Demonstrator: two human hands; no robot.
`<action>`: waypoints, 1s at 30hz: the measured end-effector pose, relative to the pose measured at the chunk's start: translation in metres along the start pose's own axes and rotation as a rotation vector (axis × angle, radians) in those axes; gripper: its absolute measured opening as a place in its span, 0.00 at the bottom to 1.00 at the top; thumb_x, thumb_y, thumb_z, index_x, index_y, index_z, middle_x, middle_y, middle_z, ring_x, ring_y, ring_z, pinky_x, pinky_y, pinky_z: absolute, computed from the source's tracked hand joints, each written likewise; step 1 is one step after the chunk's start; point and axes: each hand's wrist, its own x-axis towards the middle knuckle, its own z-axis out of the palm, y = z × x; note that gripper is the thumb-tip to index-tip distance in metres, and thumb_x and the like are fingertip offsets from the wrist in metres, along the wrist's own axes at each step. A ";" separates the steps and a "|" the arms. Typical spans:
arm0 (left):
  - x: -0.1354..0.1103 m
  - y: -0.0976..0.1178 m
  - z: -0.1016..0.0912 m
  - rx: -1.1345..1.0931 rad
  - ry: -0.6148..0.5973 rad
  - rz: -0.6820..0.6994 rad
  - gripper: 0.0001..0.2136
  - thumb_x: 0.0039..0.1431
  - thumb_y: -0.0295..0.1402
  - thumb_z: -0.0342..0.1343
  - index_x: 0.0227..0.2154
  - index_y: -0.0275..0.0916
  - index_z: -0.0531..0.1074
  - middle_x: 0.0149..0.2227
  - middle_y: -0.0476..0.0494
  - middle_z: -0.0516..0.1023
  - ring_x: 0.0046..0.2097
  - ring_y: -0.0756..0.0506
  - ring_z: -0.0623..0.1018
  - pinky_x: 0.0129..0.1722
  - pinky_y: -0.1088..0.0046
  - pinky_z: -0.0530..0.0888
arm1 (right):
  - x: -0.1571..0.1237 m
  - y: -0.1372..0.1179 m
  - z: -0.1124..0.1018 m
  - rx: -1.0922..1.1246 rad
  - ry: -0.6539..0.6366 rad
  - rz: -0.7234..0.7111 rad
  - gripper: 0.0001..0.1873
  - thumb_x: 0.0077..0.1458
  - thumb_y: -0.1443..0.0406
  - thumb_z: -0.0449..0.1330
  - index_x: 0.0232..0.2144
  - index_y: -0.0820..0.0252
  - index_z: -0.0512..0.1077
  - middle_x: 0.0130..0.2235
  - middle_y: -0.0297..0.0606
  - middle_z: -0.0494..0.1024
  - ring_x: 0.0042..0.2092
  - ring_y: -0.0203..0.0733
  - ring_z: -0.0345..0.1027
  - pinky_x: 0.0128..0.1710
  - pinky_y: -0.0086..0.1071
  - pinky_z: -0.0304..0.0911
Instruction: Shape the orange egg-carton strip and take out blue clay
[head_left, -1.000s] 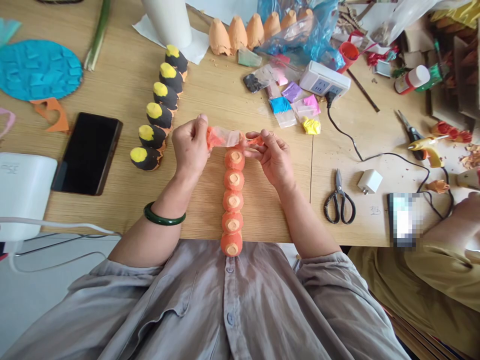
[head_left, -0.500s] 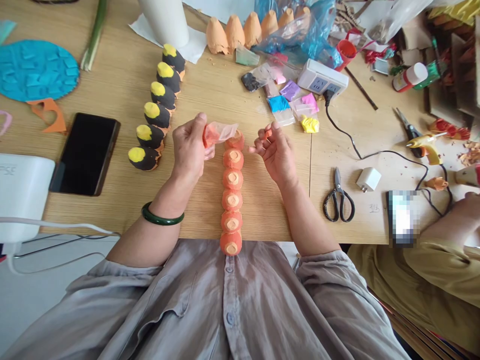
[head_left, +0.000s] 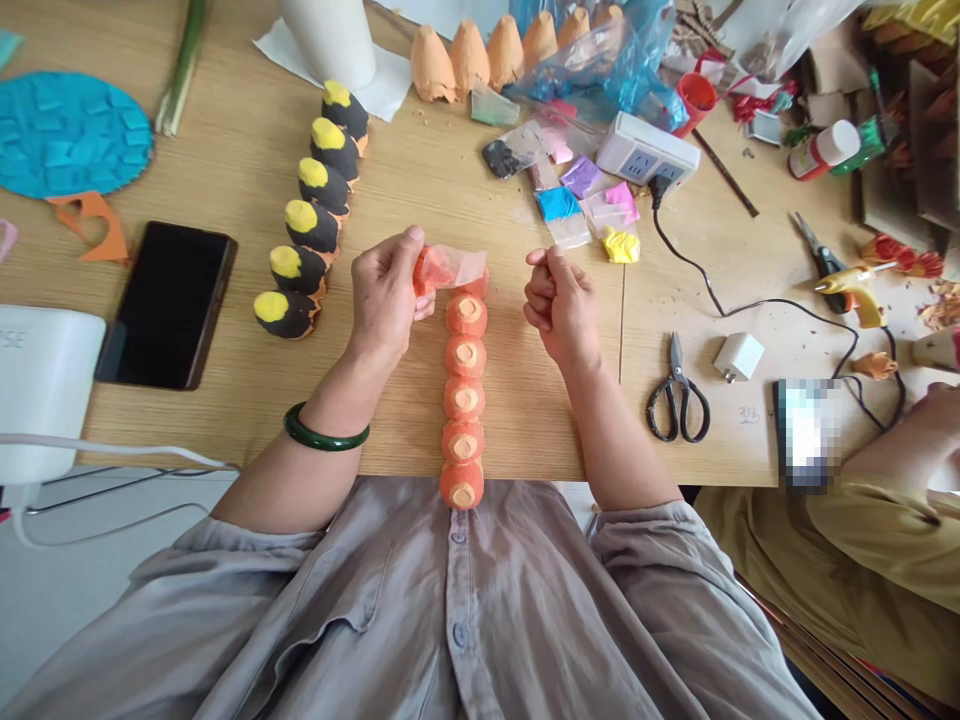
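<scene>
My left hand [head_left: 386, 290] pinches a clear plastic packet [head_left: 472, 264] of orange modelling clay [head_left: 435, 268]. The packet hangs over the far end of a row of egg-carton cups [head_left: 466, 356], which are coated in orange clay with pale round spots on top and run towards my shirt. To the right of the row, my right hand [head_left: 559, 305] is closed above the table, apart from the packet. Its curled fingers hide the small piece of orange clay that showed in them just before.
Black-and-yellow cups [head_left: 313, 226] and a phone [head_left: 169, 305] lie left. Clay packets [head_left: 559, 203], a power strip [head_left: 649, 155] and scissors [head_left: 677, 395] are on the right. Bare carton cones [head_left: 469, 60] stand at the back. A co-worker's arm [head_left: 900, 440] rests at the right edge.
My right hand's fingers have curled closed, hiding the piece of orange clay, and the hand has shifted slightly right. My left hand and the packet have moved slightly right.
</scene>
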 end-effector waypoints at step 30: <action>-0.021 0.004 -0.001 0.547 -0.006 0.396 0.14 0.72 0.42 0.63 0.29 0.43 0.77 0.26 0.50 0.78 0.28 0.48 0.71 0.32 0.68 0.66 | -0.017 0.005 0.017 -0.183 -0.241 0.179 0.41 0.36 0.35 0.84 0.25 0.55 0.67 0.20 0.17 0.58 0.21 0.24 0.42 0.18 0.26 0.39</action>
